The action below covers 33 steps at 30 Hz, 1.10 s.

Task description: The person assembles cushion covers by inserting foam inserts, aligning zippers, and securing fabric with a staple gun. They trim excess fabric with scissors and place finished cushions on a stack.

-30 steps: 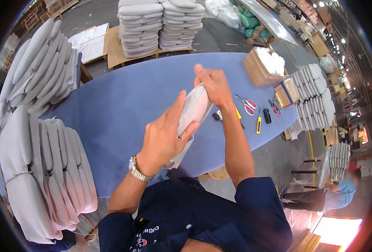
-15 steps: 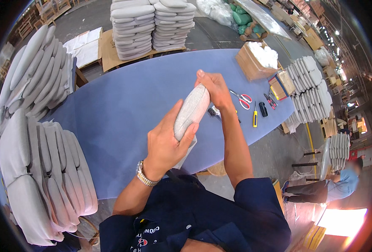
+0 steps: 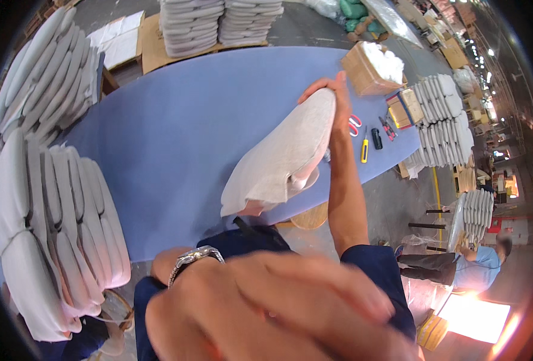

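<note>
Right hand [image 3: 332,96], fingers closed on top end of soft, oblong grey fabric pad [image 3: 284,156], holds it slanted at frame centre above smooth blue table [image 3: 176,138]. Left hand [image 3: 266,313], blurred at lower frame, fingers spread, gripping nothing. Stacked pads [image 3: 56,198] at left.

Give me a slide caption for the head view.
Right hand lifts a grey fabric cushion cover over a blue table; blurred left hand close to camera.

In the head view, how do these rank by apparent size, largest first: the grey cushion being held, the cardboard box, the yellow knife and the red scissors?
1. Grey cushion, held up by the right hand; it is nearer the camera, which enlarges it.
2. Cardboard box with white filling.
3. Yellow knife and red scissors look alike in size; I cannot rank them.
</note>
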Tool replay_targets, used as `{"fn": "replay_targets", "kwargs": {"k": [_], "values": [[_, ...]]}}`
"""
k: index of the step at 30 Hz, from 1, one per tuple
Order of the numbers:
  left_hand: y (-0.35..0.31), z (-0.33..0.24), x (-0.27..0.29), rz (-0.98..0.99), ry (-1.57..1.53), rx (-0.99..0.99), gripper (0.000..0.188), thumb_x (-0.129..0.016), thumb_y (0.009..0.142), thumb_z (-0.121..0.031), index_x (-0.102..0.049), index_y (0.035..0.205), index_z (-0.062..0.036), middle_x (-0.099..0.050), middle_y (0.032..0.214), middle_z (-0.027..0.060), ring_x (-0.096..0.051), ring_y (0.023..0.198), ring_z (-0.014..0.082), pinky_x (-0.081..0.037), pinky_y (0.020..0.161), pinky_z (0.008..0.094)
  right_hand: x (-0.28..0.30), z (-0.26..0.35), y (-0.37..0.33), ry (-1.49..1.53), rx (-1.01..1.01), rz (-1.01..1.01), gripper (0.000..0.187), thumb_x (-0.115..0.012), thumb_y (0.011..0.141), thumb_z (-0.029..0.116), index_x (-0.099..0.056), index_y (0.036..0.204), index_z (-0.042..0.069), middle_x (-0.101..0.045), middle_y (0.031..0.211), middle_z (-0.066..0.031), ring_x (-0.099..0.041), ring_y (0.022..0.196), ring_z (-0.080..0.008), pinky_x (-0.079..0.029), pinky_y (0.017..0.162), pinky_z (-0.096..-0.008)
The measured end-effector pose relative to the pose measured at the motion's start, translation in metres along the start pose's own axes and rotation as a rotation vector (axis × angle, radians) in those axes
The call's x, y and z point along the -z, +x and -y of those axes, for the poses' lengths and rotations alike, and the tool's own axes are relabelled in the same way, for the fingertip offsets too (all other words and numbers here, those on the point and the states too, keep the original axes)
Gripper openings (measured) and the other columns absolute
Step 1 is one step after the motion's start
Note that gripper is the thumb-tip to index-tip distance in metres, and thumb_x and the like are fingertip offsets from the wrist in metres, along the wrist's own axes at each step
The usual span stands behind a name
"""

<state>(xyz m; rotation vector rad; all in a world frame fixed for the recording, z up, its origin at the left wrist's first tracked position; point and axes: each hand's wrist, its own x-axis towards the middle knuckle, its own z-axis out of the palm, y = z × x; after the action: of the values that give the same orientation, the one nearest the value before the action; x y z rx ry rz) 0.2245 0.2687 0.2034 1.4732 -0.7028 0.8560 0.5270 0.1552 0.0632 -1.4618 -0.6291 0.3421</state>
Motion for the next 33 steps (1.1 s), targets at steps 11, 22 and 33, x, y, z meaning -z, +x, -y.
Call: {"fn": "replay_targets", "kwargs": {"k": [11,22,33], "values": [[-0.044,0.045,0.02,-0.128,0.479,0.079,0.067,-0.083,0.084,-0.023,-0.058,0.141,0.0036,-0.059,0.142,0.0287,-0.062,0.128,0.0404,-0.048,0.109,0.0468,-0.006,0.003,-0.008,0.017,0.139,-0.022,0.071,-0.034,0.11,0.051,-0.072,0.085,-0.004,-0.072,0.076,-0.0177,-0.069,0.067,-0.0226,-0.055,0.067,-0.0338],[-0.104,0.14,-0.002,-0.216,0.407,0.431,0.041,-0.055,0.105,-0.013,-0.057,0.144,0.0014,-0.062,0.143,0.0215,-0.061,0.132,0.0346,-0.048,0.11,0.0395,-0.012,-0.006,0.0,-0.405,0.245,-0.383,0.039,-0.052,0.107,0.031,-0.073,0.109,-0.001,-0.073,0.106,-0.0165,-0.07,0.094,-0.0228,-0.056,0.082,-0.0336],[-0.08,0.15,0.016,-0.348,0.347,0.538,0.04,-0.046,0.111,-0.022,-0.059,0.143,-0.0007,-0.067,0.137,0.0202,-0.066,0.124,0.0316,-0.05,0.104,0.0379,-0.076,0.06,-0.094,-0.738,0.643,-0.103,0.052,-0.074,0.076,0.0,-0.064,0.127,0.009,-0.056,0.145,-0.016,-0.055,0.132,-0.0355,-0.046,0.11,-0.0443]]}}
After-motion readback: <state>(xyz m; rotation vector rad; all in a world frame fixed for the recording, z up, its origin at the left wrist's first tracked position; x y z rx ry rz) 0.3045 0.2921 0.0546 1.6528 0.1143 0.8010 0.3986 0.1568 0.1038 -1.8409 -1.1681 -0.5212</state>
